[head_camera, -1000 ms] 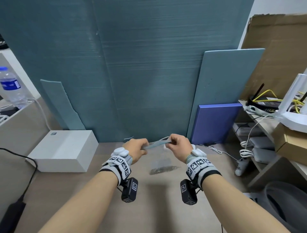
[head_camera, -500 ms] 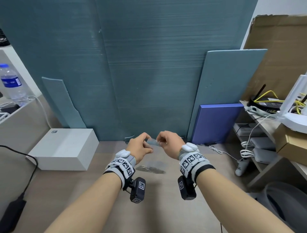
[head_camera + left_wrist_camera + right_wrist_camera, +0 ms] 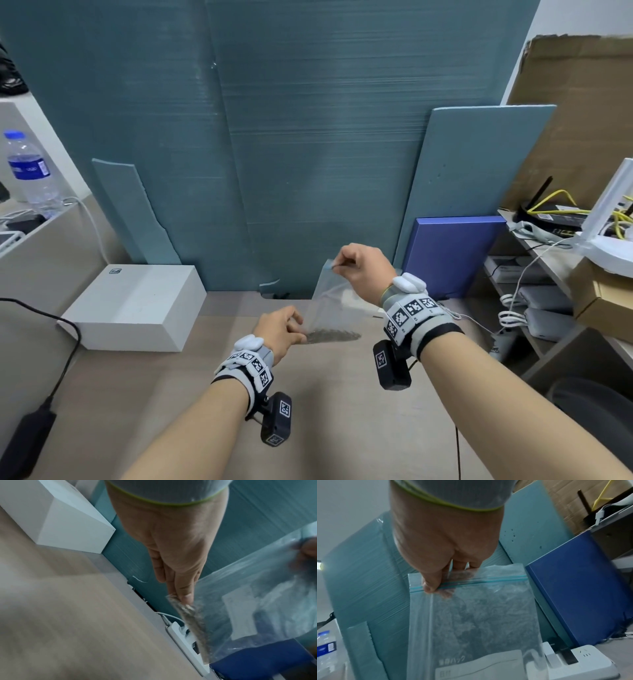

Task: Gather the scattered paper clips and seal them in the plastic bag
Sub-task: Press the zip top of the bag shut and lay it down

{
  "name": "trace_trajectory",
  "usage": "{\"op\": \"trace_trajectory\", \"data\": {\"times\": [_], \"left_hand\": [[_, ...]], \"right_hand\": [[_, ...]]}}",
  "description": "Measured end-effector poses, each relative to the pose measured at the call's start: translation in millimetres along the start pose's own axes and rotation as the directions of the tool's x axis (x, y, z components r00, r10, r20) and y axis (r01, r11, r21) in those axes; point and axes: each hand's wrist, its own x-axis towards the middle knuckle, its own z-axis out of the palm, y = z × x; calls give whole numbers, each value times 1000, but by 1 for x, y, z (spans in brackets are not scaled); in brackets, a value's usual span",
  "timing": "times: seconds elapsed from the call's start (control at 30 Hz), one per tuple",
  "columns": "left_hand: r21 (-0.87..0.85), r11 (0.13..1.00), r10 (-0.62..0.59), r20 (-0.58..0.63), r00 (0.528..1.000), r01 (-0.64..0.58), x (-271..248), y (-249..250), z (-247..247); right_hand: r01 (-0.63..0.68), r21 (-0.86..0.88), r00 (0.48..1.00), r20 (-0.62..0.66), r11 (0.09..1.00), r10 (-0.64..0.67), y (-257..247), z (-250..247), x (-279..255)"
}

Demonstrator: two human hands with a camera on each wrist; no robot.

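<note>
A clear zip plastic bag (image 3: 330,298) hangs tilted over the wooden desk (image 3: 342,411). My right hand (image 3: 337,265) holds it up, pinching the blue zip strip (image 3: 479,580) near its left end between thumb and fingers (image 3: 431,586). A dark row of paper clips (image 3: 334,337) lies along the bag's bottom fold. My left hand (image 3: 300,334) is lower and pinches the bag's bottom left corner (image 3: 181,603), right at the clips (image 3: 193,626). A white label (image 3: 479,666) shows on the bag's lower part. No loose clips show on the desk.
A white box (image 3: 133,308) sits at the desk's left, a black adapter (image 3: 27,435) and cable nearer. Teal foam boards (image 3: 308,137) and a blue board (image 3: 452,253) stand behind. A white power strip (image 3: 573,661) lies by the blue board. The cluttered shelf (image 3: 548,219) is on the right.
Both hands were pinching the bag's top strip close together. Now my left hand has dropped to the bottom corner, and my right hand has lifted the top up and to the right.
</note>
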Motion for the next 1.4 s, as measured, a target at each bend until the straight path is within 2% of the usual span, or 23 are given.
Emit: {"op": "trace_trajectory", "data": {"times": [0.1,0.23,0.3,0.37,0.47,0.6,0.87,1.03,1.23,1.4], "left_hand": [[46,999,-10,-18,1000,11,-1,-8,8],[81,997,-9,38,999,6,-3,-8,12],[71,997,6,24,1000,-7,-5,-2,12],[-32,998,59,-53,997,-61,-7,12,11],[-236,951,161,-168,973,-199,-8,36,8],[-306,918,186,-235,954,-254,-9,50,10],[-266,931,185,-251,950,-251,-16,52,25],[-324,915,177,-216,960,-241,-17,48,27],[-355,909,170,-158,973,-216,-18,49,31],[-303,932,134,-224,965,-199,-17,46,30]], "right_hand": [[2,-12,999,34,1000,-2,1,-1,-2],[-31,22,997,68,999,29,7,10,-14],[-49,28,994,96,998,46,8,15,-19],[-67,8,991,119,998,65,7,19,-24],[-83,-12,987,137,996,84,6,25,-32],[-110,-12,982,152,994,110,6,35,-43],[-141,17,979,153,990,137,15,46,-62],[-180,46,974,151,983,171,28,50,-71],[-194,-68,970,137,979,202,30,51,-76],[-219,-103,963,140,970,232,32,51,-76]]}}
